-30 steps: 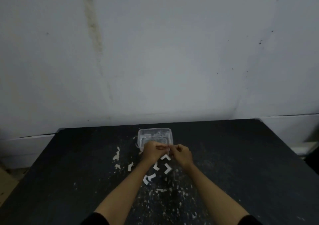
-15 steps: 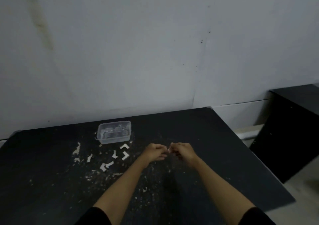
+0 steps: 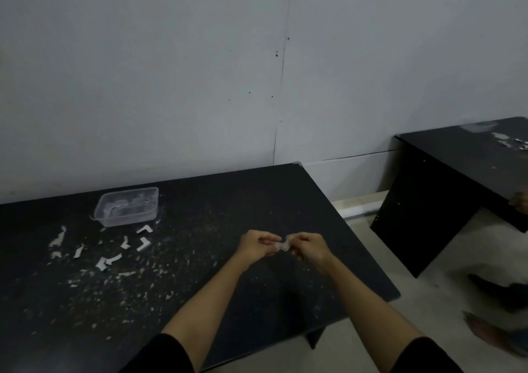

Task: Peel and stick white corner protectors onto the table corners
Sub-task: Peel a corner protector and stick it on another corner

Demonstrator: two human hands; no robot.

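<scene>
Both hands hover over the right half of the black table (image 3: 328,218). My left hand (image 3: 257,245) and my right hand (image 3: 310,248) pinch a small white corner protector (image 3: 283,246) between their fingertips, one on each end. A clear plastic tub (image 3: 127,207) holding more protectors stands at the back left. Several white L-shaped backing pieces (image 3: 143,242) lie in front of the tub. The table's far right corner (image 3: 297,163) shows a pale cap on it. The near right corner (image 3: 395,295) is bare and dark.
White scraps and flecks (image 3: 57,241) litter the left of the tabletop. A second black table (image 3: 463,172) stands to the right across a gap of floor. A person's feet (image 3: 497,309) and part of a hand (image 3: 521,204) show at the right edge. A grey wall runs behind.
My view has swung right, so the tub and scraps slid left. Both hands left the tub and moved to the table's right half, still holding the protector between them.
</scene>
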